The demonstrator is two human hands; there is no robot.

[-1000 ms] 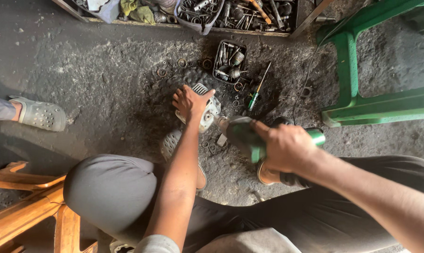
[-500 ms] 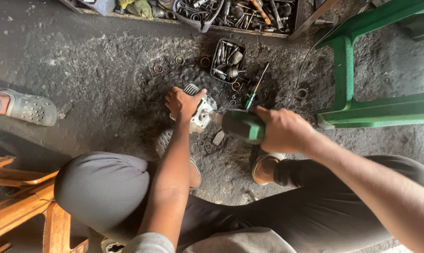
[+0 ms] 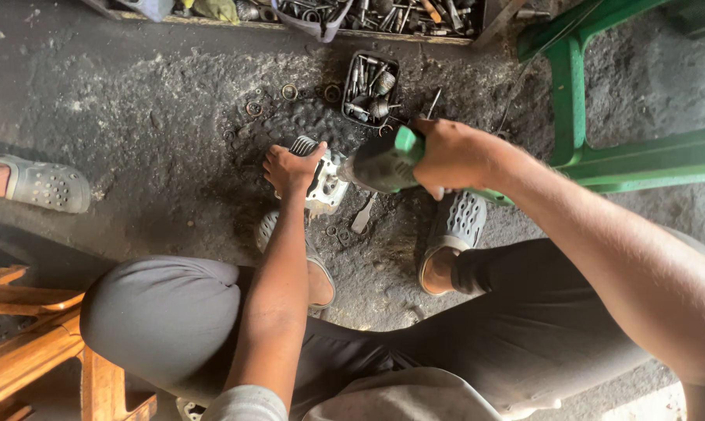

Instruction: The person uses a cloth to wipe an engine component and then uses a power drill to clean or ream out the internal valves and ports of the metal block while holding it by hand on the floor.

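My left hand (image 3: 288, 168) rests on a small finned metal engine part (image 3: 323, 181) that lies on the grimy floor, and holds it down. My right hand (image 3: 450, 154) is wrapped around a green power tool (image 3: 385, 164) whose dark nose points at that part and touches it. I squat over the work, with grey trousers and grey perforated clogs (image 3: 451, 234) below my arms.
A small black tray of bits and sockets (image 3: 370, 87) sits just beyond the part. A long box of tools (image 3: 368, 15) runs along the top edge. Green metal frame (image 3: 602, 156) at right, wooden stool (image 3: 33, 351) at lower left, another person's foot (image 3: 40, 183) at left. Washers litter the floor.
My right hand has swung the green tool up and left until its nose meets the engine part. My left hand has stayed on the part.
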